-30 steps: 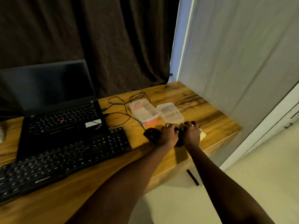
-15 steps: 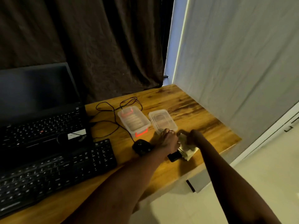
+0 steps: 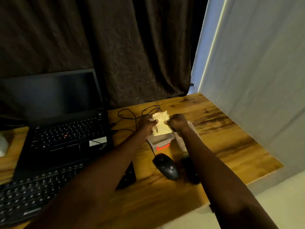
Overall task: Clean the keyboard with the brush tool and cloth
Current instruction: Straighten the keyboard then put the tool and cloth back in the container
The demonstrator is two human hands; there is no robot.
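Both hands are raised close together over the back of the desk, each clamped on one side of the same cloth (image 3: 162,127): the left hand (image 3: 146,125) grips its left edge with curled fingers, and the right hand (image 3: 178,122) is balled into a fist that pinches the right edge. The pale yellow cloth hangs stretched between them, just above a clear plastic box (image 3: 160,142) with a red latch. A second clear piece, probably the lid (image 3: 180,140), lies beside the box and is half hidden by the right forearm. Nearer the person, a black mouse (image 3: 166,166) sits on the wooden desk (image 3: 222,138), its cable (image 3: 128,115) looping away behind the box. Just right of the mouse is a dark object (image 3: 189,171), mostly covered by the forearm; it may be the brush tool, but I cannot tell. The keyboard (image 3: 33,192), the thing to be cleaned, lies well to the left along the near edge in front of an open laptop (image 3: 66,134), and neither hand is near it. By my reading the task is at its very start: one of the two tools is in hand, no brushing or wiping of the keys is under way, and the whole cleaning of the keyboard is left to do
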